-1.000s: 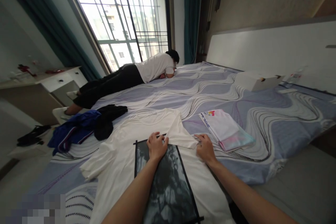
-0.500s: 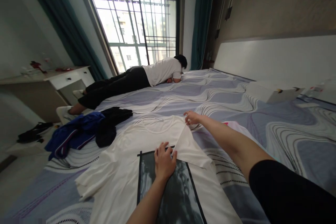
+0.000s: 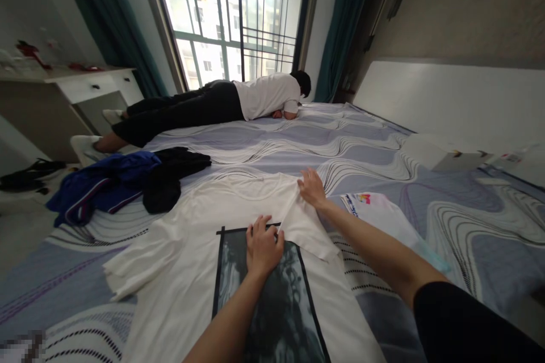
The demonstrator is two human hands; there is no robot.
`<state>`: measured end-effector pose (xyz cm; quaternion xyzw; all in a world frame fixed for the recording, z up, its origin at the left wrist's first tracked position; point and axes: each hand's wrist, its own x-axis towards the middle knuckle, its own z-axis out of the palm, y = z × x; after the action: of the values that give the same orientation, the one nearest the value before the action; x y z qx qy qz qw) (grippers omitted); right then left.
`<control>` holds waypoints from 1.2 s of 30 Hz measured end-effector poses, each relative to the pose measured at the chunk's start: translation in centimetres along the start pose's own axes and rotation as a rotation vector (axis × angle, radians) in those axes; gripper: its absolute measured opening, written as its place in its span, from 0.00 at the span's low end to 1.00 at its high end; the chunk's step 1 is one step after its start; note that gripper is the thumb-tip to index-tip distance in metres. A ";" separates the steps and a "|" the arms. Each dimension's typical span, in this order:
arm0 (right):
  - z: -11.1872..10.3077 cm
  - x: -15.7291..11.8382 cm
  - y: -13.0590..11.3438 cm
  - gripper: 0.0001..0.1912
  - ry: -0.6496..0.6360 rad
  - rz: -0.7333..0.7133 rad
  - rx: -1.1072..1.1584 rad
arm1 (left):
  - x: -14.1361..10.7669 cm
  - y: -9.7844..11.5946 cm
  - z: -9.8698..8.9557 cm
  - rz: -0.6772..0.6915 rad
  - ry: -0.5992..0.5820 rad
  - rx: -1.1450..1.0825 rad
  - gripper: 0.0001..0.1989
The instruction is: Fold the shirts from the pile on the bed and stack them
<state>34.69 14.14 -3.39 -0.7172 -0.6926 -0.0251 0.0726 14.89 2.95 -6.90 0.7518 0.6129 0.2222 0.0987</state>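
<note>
A white T-shirt [image 3: 187,238] with a dark, black-bordered print [image 3: 276,300] lies spread front up on the bed, its collar pointing away from me. My left hand [image 3: 263,244] rests at the top of the print, with a raised ridge of cloth pinched between thumb and forefinger. From there a crease runs up to the right shoulder of the shirt, where my right hand [image 3: 311,187] grips the edge, fingers curled on the cloth. The right sleeve lies below that hand, smoothed outward; the left sleeve is rumpled.
The bed [image 3: 272,150] has a wavy-patterned sheet. Blue clothing [image 3: 108,181] and black clothing [image 3: 170,178] lie at left. A printed white packet [image 3: 383,212] is beside my right forearm. Across the far side lies a person [image 3: 238,99]. A white box [image 3: 443,153] stands near the headboard.
The view has tilted down and shifted slightly. My right hand's fingers have settled lower over the shirt's shoulder, and more of the packet shows. My left hand stays at the print's top.
</note>
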 end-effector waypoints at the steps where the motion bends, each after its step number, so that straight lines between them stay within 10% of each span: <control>1: 0.6 -2.4 -0.5 0.30 0.011 -0.008 0.007 | 0.0 0.0 0.1 -0.004 -0.001 -0.001 0.13; 4: 2.2 -9.0 -0.9 0.34 -0.075 -0.238 0.073 | 0.1 0.0 0.1 -0.002 -0.007 -0.002 0.12; 8: 2.0 -12.0 0.0 0.33 -0.147 -0.035 0.088 | -0.1 0.4 -0.5 -0.024 0.004 0.009 0.15; 12: 1.5 -11.2 -1.2 0.32 -0.055 -0.039 0.076 | -0.5 0.9 -0.9 0.075 0.005 0.035 0.30; 26: 2.2 -1.7 -1.2 0.35 -0.179 0.075 0.136 | -0.4 0.4 0.4 0.207 -0.127 0.102 0.27; 36: 2.5 -13.0 2.9 0.31 -0.118 -0.013 0.052 | -0.4 0.7 0.4 0.226 -0.117 0.106 0.27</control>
<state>36.87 1.53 -7.86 -0.7107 -0.7008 0.0347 0.0503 15.62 2.49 -7.02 0.8320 0.5282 0.1549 0.0686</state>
